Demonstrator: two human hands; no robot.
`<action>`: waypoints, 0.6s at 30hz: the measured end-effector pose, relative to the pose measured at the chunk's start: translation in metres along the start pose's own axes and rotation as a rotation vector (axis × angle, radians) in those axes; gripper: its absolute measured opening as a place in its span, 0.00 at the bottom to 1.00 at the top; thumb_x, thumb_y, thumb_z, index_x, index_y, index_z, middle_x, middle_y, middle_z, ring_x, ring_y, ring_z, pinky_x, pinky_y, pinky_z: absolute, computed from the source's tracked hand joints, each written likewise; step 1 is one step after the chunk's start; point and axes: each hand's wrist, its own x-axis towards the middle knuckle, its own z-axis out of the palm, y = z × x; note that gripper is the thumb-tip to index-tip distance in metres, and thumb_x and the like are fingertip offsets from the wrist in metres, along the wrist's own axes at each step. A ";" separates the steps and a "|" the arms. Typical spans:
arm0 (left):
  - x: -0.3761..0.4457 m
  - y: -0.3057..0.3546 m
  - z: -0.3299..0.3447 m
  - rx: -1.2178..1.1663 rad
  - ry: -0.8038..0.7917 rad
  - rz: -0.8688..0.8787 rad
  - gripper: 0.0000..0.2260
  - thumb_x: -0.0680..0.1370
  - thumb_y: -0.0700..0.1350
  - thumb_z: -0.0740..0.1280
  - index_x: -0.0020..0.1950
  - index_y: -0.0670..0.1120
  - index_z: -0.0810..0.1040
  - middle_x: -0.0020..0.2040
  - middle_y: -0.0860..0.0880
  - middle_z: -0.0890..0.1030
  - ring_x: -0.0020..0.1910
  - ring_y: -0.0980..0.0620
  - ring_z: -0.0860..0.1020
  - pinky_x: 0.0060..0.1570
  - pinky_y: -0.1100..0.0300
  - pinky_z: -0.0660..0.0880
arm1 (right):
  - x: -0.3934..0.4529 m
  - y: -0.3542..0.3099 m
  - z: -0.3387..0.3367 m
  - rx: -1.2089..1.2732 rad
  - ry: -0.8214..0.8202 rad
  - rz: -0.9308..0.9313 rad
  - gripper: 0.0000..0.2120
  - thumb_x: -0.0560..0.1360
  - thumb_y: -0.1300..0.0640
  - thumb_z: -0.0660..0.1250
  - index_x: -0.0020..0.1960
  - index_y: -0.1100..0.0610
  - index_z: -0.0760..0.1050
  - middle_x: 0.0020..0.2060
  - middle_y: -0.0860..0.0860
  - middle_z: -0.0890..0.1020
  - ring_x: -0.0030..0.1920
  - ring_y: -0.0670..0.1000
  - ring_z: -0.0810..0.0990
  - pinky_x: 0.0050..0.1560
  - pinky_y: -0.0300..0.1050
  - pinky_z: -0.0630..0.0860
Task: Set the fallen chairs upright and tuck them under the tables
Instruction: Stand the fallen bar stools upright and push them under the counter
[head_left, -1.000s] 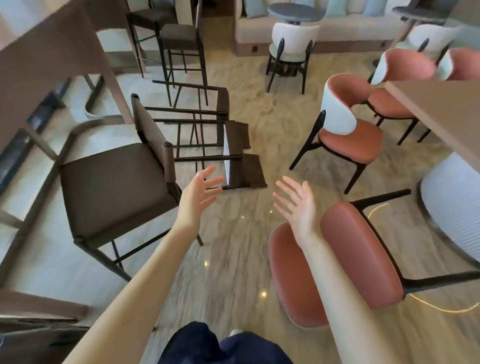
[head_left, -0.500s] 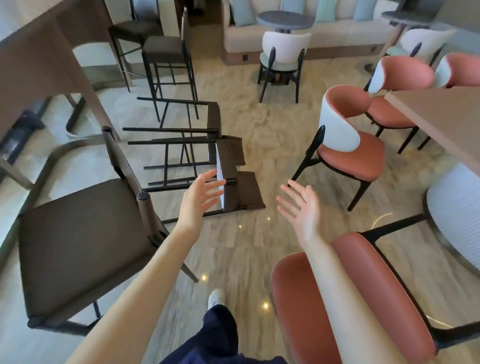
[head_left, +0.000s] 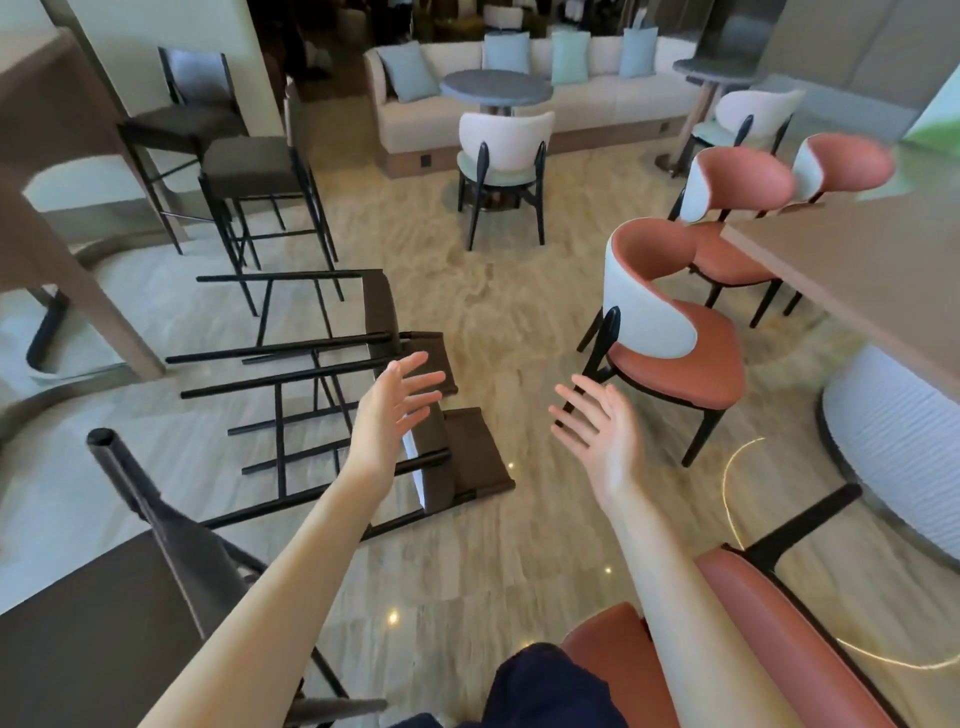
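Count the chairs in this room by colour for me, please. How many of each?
Dark brown bar stools: 5, two lying on the floor
Terracotta chairs: 4
White chairs with pale green seats: 2
Total: 11

Two dark brown bar stools with thin black metal legs (head_left: 332, 358) (head_left: 363, 467) are seen toppled side by side on the pale floor, legs pointing left.
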 end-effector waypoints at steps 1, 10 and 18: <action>0.009 -0.002 0.003 0.003 -0.015 -0.003 0.20 0.82 0.57 0.52 0.66 0.50 0.74 0.57 0.47 0.82 0.57 0.46 0.80 0.64 0.48 0.71 | 0.008 -0.001 0.000 0.003 0.009 0.008 0.19 0.83 0.48 0.53 0.63 0.56 0.76 0.56 0.53 0.83 0.57 0.56 0.82 0.62 0.55 0.75; 0.109 -0.014 0.051 -0.005 0.018 -0.029 0.21 0.80 0.58 0.55 0.66 0.49 0.75 0.57 0.46 0.82 0.57 0.46 0.80 0.58 0.54 0.74 | 0.122 -0.023 -0.011 -0.020 0.000 0.050 0.19 0.83 0.48 0.53 0.63 0.57 0.76 0.57 0.54 0.83 0.57 0.57 0.82 0.61 0.54 0.76; 0.187 -0.014 0.097 -0.035 0.131 -0.067 0.19 0.84 0.51 0.49 0.66 0.48 0.74 0.58 0.45 0.81 0.59 0.45 0.79 0.64 0.50 0.71 | 0.222 -0.059 -0.026 -0.015 -0.064 0.110 0.19 0.83 0.49 0.53 0.63 0.58 0.77 0.56 0.55 0.83 0.57 0.58 0.81 0.63 0.57 0.74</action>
